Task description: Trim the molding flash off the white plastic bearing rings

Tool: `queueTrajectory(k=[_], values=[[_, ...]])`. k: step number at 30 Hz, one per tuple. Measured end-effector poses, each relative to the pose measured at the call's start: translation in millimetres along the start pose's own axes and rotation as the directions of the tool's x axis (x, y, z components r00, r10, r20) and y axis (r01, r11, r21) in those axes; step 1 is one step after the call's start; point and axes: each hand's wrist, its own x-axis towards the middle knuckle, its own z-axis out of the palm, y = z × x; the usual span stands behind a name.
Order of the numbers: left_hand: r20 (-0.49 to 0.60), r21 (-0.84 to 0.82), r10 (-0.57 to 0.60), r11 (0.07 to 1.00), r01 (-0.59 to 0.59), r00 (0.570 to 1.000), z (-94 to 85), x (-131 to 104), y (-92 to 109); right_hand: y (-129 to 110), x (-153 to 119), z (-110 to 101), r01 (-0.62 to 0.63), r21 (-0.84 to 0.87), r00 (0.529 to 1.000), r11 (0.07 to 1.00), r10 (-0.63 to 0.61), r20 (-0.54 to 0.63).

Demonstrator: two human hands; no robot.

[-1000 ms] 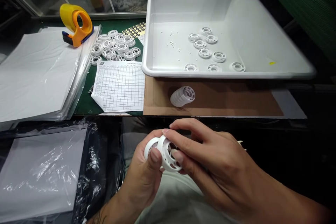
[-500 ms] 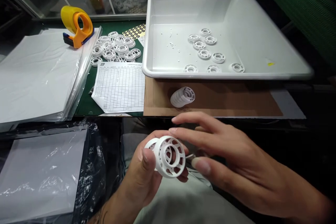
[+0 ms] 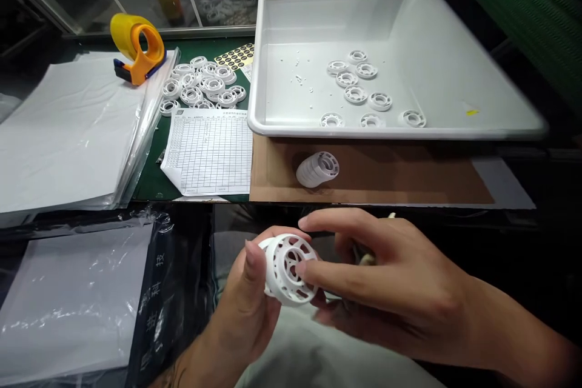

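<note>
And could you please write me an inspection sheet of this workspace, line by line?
Surface: green tabletop, partly covered by a flat brown cardboard sheet.
Work pieces: white perforated plastic rings, held; nine visible in a white plastic tray; a ring stack on the cardboard; a loose ring pile at left.
Clutter: orange-and-yellow tape dispenser; white gridded paper form, corner curled; small white bits in the tray.
Hands: left hand holds rings; right hand overlaps the front ring, contact unclear.
Cables: nothing seen.
Surroundings: ribbed green material, upper right.

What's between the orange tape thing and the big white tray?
In the head view, a heap of white rings and a sheet of black-and-gold stickers lie between the tape dispenser and the tray.
</note>
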Motion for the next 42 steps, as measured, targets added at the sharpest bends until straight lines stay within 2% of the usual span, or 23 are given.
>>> queueTrajectory(k=[2, 4, 6, 9, 15, 20, 26, 29, 32, 34, 38, 40, 42], values=[[-0.101, 0.035, 0.002, 0.999, 0.001, 0.995, 3.8, 0.6, -1.4, 3.6, 0.1, 3.1, 0.002, 0.009, 1.0, 1.0, -0.002, -0.012], [-0.147, 0.043, -0.005, 0.999, 0.011, 0.989, 7.0, 1.9, -1.1, 6.9, -1.4, 1.7, -0.041, 0.093, 0.998, 0.995, 0.044, -0.037], [-0.118, 0.013, -0.042, 0.999, 0.044, 0.992, 9.4, 3.0, 1.6, 9.8, -4.7, -3.4, -0.109, 0.169, 0.988, 0.98, 0.125, -0.087], [-0.051, -0.02, -0.082, 0.997, 0.081, 0.995, 12.3, 3.1, 7.6, 13.4, -10.0, -11.7, -0.195, 0.161, 0.968, 0.968, 0.216, -0.125], [0.0, -0.035, -0.085, 0.996, 0.085, 0.996, 17.9, 1.7, 12.3, 11.5, -11.6, -13.8, -0.217, 0.153, 0.957, 0.964, 0.241, -0.16], [-0.009, -0.041, -0.111, 0.993, 0.111, 0.994, 21.4, 2.1, 12.7, 8.7, -11.0, -16.2, -0.218, 0.118, 0.963, 0.969, 0.233, -0.135], [-0.016, -0.026, -0.074, 0.997, 0.073, 0.997, 21.7, 1.7, 13.0, 13.6, -17.7, -23.4, -0.231, 0.041, 0.966, 0.972, 0.234, -0.106], [-0.026, -0.01, -0.05, 0.999, 0.049, 0.998, 21.2, 2.0, 14.4, 28.7, -29.6, -28.5, -0.277, -0.088, 0.947, 0.957, 0.256, -0.192], [-0.026, -0.004, -0.05, 0.999, 0.049, 0.998, 21.0, 3.1, 16.5, 56.7, -51.2, -33.1, -0.39, -0.245, 0.904, 0.888, 0.317, -0.287], [-0.023, -0.003, -0.052, 0.999, 0.052, 0.998, 20.9, 3.9, 17.3, 81.1, -67.9, -32.7, -0.446, -0.349, 0.887, 0.824, 0.356, -0.294], [-0.007, -0.011, -0.077, 0.997, 0.077, 0.997, 19.7, 4.2, 16.8, 127.5, -91.5, -21.4, -0.497, -0.414, 0.866, 0.762, 0.411, -0.285], [0.017, -0.032, -0.079, 0.996, 0.079, 0.997, 17.8, 3.6, 15.5, 137.3, -94.3, -16.4, -0.526, -0.431, 0.85, 0.733, 0.436, -0.295], [0.05, -0.056, -0.035, 0.998, 0.038, 0.998, 15.2, 3.0, 13.3, 130.5, -90.5, -16.0, -0.551, -0.446, 0.834, 0.705, 0.445, -0.326]])
